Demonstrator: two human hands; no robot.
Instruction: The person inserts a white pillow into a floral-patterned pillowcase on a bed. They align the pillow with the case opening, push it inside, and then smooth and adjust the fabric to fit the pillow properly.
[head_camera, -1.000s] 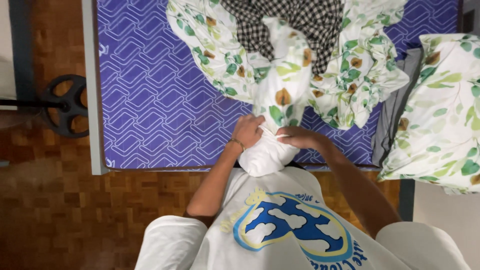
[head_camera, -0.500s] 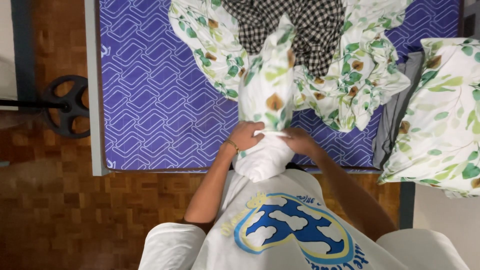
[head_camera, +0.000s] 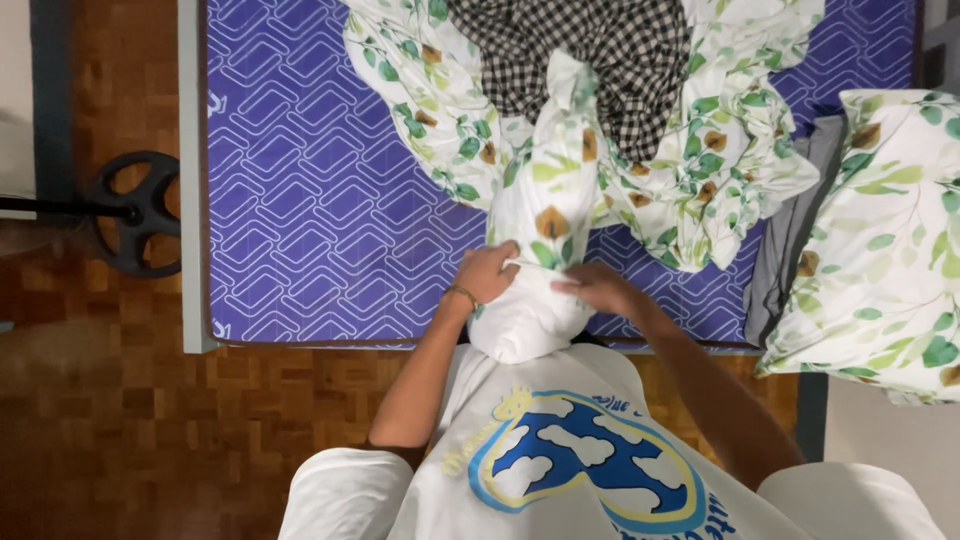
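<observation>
Where the hands meet: at the near edge of the mattress (head_camera: 300, 200), close against the person's shirt, both on one upright bundle.
Bundle: white pillow (head_camera: 525, 325), lower end bare, upper part inside a leaf-print cover (head_camera: 552, 190) that rises toward the middle of the bed.
Left hand (head_camera: 490, 272): closed, fingers curled over the open edge of the cover on the bundle's left side; thin bracelet (head_camera: 462, 292) at the wrist.
Right hand (head_camera: 598, 290): fingers pressed together and laid on the cover's edge from the right; pinching or only pressing, cannot tell.
Step in hand (judgement): cover partly drawn over the pillow, its edge held level across the bundle, bare white end below that edge.
Behind the bundle: crumpled leaf-print sheet (head_camera: 430, 110) with a black-and-white checked cloth (head_camera: 600, 60) lying on top, touching the cover's far end.
Right of bed: second pillow (head_camera: 890, 230) in matching leaf print, grey cloth (head_camera: 790, 250) just beside it.
Mattress surface: purple with white line pattern, bare on the left half.
Floor (head_camera: 120, 420): wood parquet; black weight plate (head_camera: 140, 212) on a bar, well apart from the hands.
</observation>
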